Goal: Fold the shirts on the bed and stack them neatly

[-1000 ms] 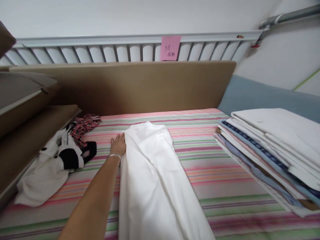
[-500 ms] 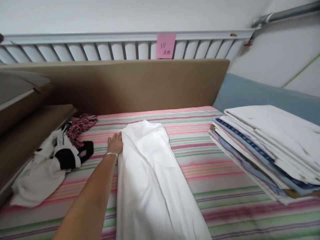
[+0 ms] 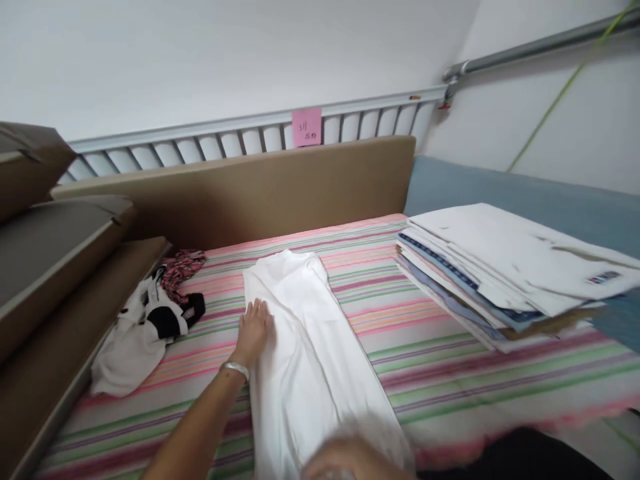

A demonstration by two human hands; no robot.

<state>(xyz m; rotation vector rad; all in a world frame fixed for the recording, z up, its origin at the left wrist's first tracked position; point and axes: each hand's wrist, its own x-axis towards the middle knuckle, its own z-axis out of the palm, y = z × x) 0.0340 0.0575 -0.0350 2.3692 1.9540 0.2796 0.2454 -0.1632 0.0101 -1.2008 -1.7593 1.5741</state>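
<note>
A long white garment (image 3: 313, 340), folded lengthwise into a strip, lies on the striped cloth (image 3: 435, 360). My left hand (image 3: 255, 327) rests flat on its left edge with the fingers stretched out, and a silver bracelet circles the wrist. Low in the view, my right hand (image 3: 350, 457) is over the near part of the garment. Motion smears it, so its fingers cannot be made out. The near end of the garment runs out of view behind that hand.
Folded clothes (image 3: 500, 260) are stacked at the right, a white one on top. To the left lie a crumpled black-and-white garment (image 3: 135, 340) and a floral cloth (image 3: 183, 270), beside brown boxes (image 3: 65, 267). A brown panel (image 3: 280, 193) stands before a radiator with a pink note (image 3: 307, 127).
My left hand has slid nearer along the garment's left edge and onto its surface. My right hand has come into view at the bottom. The camera view has tilted and shifted.
</note>
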